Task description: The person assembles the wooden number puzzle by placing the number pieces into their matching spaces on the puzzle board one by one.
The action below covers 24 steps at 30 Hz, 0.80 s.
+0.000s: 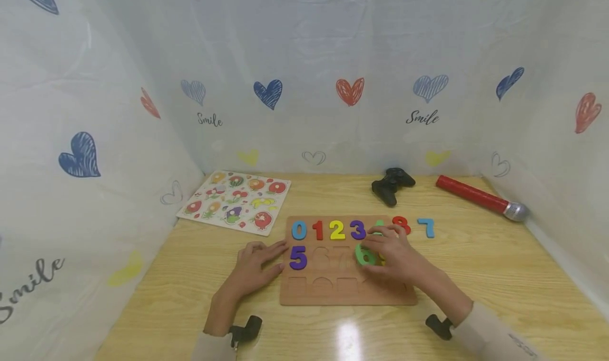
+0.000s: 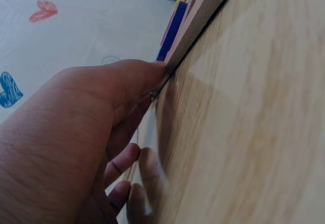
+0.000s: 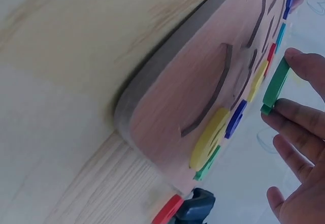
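Note:
A wooden number puzzle board lies on the table with 0, 1, 2, 3 and a mostly hidden green 4 in its top row. The purple 5 sits in the second row, beside bare recesses. My right hand pinches the green number 6 between thumb and fingers, just above the board. Under that hand, a yellow number lies on the board, largely covered in the head view. My left hand touches the board's left edge, thumb and fingers extended.
A red 8 and a blue 7 lie by the board's upper right corner. Behind are a fruit puzzle board, a black game controller and a red microphone. A heart-printed curtain surrounds the table.

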Motion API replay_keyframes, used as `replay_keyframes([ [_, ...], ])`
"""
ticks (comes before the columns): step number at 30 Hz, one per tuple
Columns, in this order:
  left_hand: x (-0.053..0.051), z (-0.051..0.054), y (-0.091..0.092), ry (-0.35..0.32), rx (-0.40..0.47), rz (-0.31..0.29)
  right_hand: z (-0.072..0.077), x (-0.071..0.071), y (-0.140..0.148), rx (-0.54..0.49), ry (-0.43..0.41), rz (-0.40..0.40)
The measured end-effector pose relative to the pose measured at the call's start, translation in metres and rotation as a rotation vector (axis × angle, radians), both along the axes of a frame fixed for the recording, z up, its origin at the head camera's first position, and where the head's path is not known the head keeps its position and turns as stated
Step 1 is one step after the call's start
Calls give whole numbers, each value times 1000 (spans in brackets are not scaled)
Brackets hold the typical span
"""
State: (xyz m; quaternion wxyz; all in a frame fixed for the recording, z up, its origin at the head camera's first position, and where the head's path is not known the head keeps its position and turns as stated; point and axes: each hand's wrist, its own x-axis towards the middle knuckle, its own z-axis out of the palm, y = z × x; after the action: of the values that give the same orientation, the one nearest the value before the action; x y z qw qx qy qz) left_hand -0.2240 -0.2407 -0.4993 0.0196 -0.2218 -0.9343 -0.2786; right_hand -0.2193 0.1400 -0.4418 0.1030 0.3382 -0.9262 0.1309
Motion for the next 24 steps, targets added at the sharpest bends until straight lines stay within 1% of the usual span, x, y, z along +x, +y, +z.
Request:
replay_keyframes([
  [7, -1, -2, -1, -4, -14, 0, 0, -2, -14, 38, -15, -8],
  [10, -2, -3, -1, -7, -16, 3, 1, -1, -20, 33, -22, -2],
  [18, -1, -3, -1, -9, -12, 4, 2, -3, -33, 67, 0, 0],
  [24, -1, -2, -1, -13, -7, 6, -1, -4, -42, 66, -31, 13],
])
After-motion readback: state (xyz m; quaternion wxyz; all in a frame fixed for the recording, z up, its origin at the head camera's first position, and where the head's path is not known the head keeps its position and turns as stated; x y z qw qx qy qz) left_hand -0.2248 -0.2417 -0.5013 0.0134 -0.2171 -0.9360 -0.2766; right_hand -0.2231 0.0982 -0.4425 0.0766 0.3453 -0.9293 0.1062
